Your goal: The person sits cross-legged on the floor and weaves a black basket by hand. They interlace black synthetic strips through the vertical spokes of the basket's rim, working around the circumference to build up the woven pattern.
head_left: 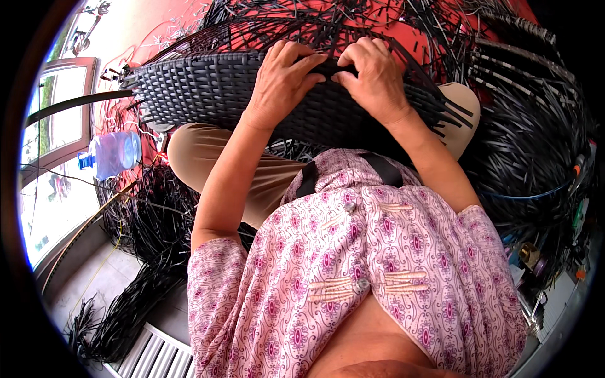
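A dark grey woven panel (195, 85) of flat plastic strips lies across my lap, its upper edge facing away from me. My left hand (282, 79) is at the middle of that edge, with thumb and forefinger closed on a black plastic strip. Just to its right, my right hand (373, 77) has its fingers curled and its thumb and forefinger pinched at the same edge. The strip between the two hands is mostly hidden by the fingers. Loose strip ends (457, 113) stick out at the panel's right end.
Long black strips (302, 28) arch beyond the panel over a red floor (403, 38). A large heap of black strips (523, 145) lies at the right. At the left are a clear blue plastic bottle (115, 155), another strip bundle (135, 302) and a white slatted stool (157, 356).
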Demonstrator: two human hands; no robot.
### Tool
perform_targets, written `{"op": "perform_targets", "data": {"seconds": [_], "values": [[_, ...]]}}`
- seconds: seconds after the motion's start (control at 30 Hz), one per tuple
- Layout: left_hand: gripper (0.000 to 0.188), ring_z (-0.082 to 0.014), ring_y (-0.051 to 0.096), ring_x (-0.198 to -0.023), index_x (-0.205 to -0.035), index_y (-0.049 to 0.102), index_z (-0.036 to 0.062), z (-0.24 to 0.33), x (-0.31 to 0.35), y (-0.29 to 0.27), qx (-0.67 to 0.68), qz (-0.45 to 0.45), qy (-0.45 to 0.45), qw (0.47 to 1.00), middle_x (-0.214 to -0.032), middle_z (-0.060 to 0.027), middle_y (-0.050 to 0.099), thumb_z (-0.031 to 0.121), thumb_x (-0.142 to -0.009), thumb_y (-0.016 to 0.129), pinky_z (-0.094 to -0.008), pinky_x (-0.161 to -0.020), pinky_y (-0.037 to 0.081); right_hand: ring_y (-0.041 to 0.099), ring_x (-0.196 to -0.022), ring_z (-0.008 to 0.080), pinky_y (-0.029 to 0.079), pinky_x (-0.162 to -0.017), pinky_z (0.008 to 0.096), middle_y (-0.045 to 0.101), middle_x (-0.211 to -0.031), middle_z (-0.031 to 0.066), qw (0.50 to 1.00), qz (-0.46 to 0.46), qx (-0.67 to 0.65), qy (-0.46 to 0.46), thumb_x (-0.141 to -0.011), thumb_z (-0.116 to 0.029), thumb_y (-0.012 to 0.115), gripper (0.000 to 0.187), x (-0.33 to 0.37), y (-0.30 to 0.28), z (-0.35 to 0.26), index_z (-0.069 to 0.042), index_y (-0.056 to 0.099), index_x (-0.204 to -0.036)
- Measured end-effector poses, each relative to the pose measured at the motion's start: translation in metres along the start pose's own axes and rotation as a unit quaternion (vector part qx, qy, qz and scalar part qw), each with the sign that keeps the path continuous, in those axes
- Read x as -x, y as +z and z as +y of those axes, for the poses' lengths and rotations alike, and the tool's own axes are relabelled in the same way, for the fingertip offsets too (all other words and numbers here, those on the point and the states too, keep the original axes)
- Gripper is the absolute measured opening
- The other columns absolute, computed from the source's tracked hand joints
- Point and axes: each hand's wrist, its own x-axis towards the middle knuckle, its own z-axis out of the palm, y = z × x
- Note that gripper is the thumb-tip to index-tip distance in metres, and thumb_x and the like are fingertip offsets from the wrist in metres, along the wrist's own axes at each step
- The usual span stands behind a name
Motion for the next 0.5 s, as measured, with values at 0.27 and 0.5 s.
{"op": "perform_targets", "data": {"seconds": [0.27, 0.5], "values": [[0.038, -0.0288, 0.060, -0.101, -0.113, 0.072, 0.0086, 0.010, 0.008, 0.003, -0.011, 0.010, -0.041, 0.999, -0.108, -0.0077, 0.064, 0.012, -0.076, 0.081, -0.0391, -0.087, 0.050, 0.058, -0.094, 0.0275, 0.048, -0.084, 0.0411, 0.061, -0.095, 0.0058, 0.998, 0.038, 0.024, -0.035, -0.075, -0.025, 0.084, 0.034, 0.015, -0.007, 0.004, -0.010, 0.064, -0.097], [0.041, -0.0276, 0.057, -0.107, -0.114, 0.071, 0.0111, 0.049, -0.032, 0.026, 0.015, -0.015, -0.005, 1.000, -0.111, -0.0065, 0.064, 0.028, -0.078, 0.081, -0.0416, -0.095, 0.043, 0.065, -0.098, 0.0301, 0.050, -0.090, 0.0405, 0.068, -0.099, 0.0135, 0.984, -0.140, -0.029, 0.105, -0.071, -0.028, 0.084, 0.040, 0.033, -0.084, 0.056, -0.002, 0.073, -0.099]]}}
